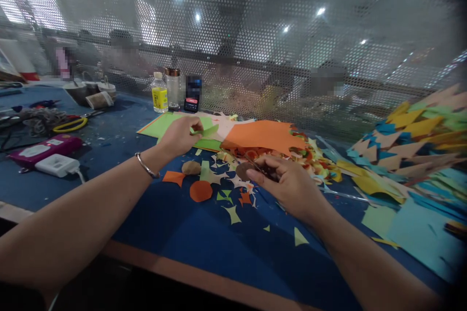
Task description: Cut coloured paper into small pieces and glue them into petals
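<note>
My left hand (179,135) reaches forward with a bangle on its wrist and pinches a small green paper piece (206,130) above the green sheets (166,124). My right hand (288,182) is closed round small scissors (260,167), whose dark blades poke out leftward over the paper scraps. An orange sheet (264,135) lies just beyond both hands. Between the hands lie an orange paper circle (200,191), a brown round piece (191,167) and several green and orange offcuts on the blue table (153,223).
A pile of cut blue, yellow and tan triangles (416,141) fills the right side. At the left lie a pink case (45,148), a white charger (56,165) and yellow-handled scissors (71,124). A glue bottle (159,92) and a jar (172,88) stand by the perforated metal screen (255,43).
</note>
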